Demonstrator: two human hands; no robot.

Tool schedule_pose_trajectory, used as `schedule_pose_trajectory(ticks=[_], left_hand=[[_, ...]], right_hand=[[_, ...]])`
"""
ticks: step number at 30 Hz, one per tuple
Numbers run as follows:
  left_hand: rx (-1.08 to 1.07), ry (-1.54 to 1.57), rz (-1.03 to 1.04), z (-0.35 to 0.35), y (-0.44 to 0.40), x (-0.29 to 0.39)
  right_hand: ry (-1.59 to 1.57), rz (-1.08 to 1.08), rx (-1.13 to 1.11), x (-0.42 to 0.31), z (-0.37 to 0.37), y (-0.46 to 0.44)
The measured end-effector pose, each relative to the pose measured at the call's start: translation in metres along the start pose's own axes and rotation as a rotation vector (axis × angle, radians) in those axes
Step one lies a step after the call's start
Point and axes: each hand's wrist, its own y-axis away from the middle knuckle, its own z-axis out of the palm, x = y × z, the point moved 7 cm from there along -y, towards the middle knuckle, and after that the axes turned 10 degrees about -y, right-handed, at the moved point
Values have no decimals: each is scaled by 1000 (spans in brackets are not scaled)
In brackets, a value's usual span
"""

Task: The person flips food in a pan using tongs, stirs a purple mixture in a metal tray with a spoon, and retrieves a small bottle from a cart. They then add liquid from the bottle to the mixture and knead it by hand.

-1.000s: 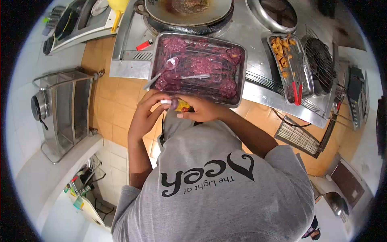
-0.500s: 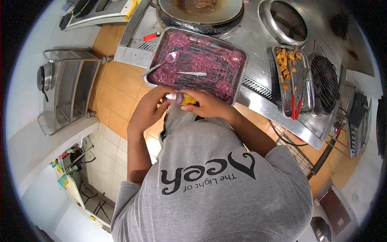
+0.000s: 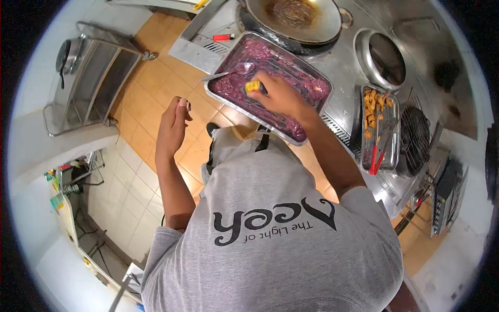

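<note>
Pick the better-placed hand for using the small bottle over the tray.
Right, I'd judge: the right hand grips the bottle above the tray; the left hand hangs clear of it, further left.

2 hands (image 3: 174, 122), 1 btl (image 3: 253, 86), 2 metal trays (image 3: 234, 107), 1 wok (image 3: 327, 26), 1 lighter (image 3: 223, 37); spoons (image 3: 245, 67): 1, poss. 2, blurry view.

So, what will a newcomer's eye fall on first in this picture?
Probably the purple mixture in the large tray, at top centre, with the right hand holding a small yellow container over it. Then the wok beyond, and the red handles in the narrow tray at right.
</note>
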Motion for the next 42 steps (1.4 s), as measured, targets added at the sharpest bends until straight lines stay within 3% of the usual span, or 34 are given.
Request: schedule_pose_trajectory(ticks=[9, 28, 31, 37, 42], left_hand=[[196, 181, -95, -25, 44, -50], [194, 186, -87, -38, 49, -70], [189, 207, -72, -36, 50, -71], [183, 213, -65, -35, 50, -66], [197, 220, -67, -34, 52, -62]], right_hand=[[135, -124, -166, 11, 38, -58], [72, -143, -100, 6, 35, -57], [131, -53, -115, 9, 31, -53], [-139, 16, 54, 22, 17, -49], [24, -85, 326, 80, -29, -57]])
